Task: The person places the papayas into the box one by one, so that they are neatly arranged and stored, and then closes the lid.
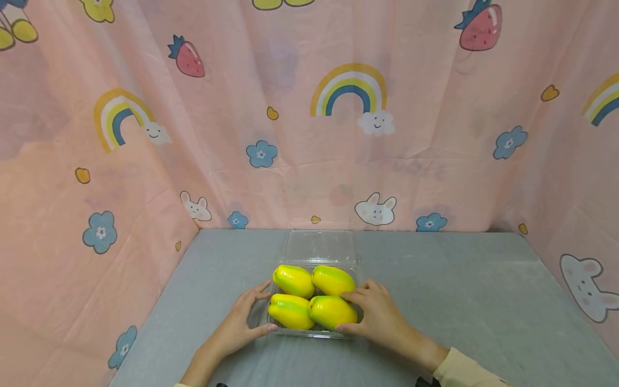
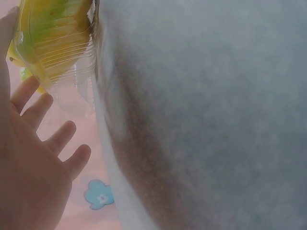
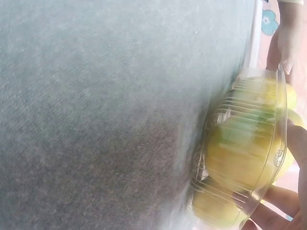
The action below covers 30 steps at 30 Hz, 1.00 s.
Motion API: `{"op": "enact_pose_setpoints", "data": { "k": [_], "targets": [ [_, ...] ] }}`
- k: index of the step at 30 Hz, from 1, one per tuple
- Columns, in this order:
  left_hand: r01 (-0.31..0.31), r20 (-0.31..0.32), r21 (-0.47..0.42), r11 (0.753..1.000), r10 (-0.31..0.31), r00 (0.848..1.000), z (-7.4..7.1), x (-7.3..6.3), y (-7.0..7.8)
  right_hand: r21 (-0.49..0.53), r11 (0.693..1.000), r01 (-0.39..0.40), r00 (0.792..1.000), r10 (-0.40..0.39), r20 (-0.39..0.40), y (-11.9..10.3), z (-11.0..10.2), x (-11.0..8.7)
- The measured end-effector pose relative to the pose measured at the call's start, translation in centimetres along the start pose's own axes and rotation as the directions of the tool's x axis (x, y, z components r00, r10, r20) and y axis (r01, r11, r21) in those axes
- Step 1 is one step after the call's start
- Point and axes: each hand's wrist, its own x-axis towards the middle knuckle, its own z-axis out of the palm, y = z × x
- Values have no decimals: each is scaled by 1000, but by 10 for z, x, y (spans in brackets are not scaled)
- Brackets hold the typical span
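Observation:
A clear plastic clamshell box [image 1: 319, 334] lies open on the grey table, its lid [image 1: 319, 246] folded back toward the wall. Several yellow-green mangoes fill it in two rows, including a front-left mango [image 1: 291, 312] and a front-right mango [image 1: 333, 313]. My right hand [image 1: 379, 317] holds the front-right mango at its right end, thumb in front and index finger behind. Through the ribbed side wall [image 3: 240, 158], the right wrist view shows the fruit blurred. At the box's left side is my left hand [image 1: 244, 317], fingers spread and loosely extended, thumb by the front corner.
The grey tabletop [image 1: 459, 290] extends around the box on both sides. A pink cloth [image 1: 309, 177] printed with rainbows, rabbits and flowers hangs behind the table and along its sides. A cream sleeve [image 1: 464, 368] covers the right forearm.

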Motion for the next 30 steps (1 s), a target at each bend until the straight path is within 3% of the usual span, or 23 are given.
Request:
{"op": "enact_pose_setpoints", "data": {
  "k": [8, 20, 30],
  "targets": [
    [5, 14, 6, 1000, -5, 1000, -1, 0, -1, -35, 999, 32, 999, -33, -11, 1, -3, 2],
    [-31, 7, 20, 999, 31, 999, 0, 1, -3, -36, 999, 10, 1000, -9, 17, -2, -5, 4],
    [-12, 0, 2, 1000, 12, 1000, 0, 0, -2, -19, 999, 32, 999, -32, 6, -1, -8, 4]
  ]
}}
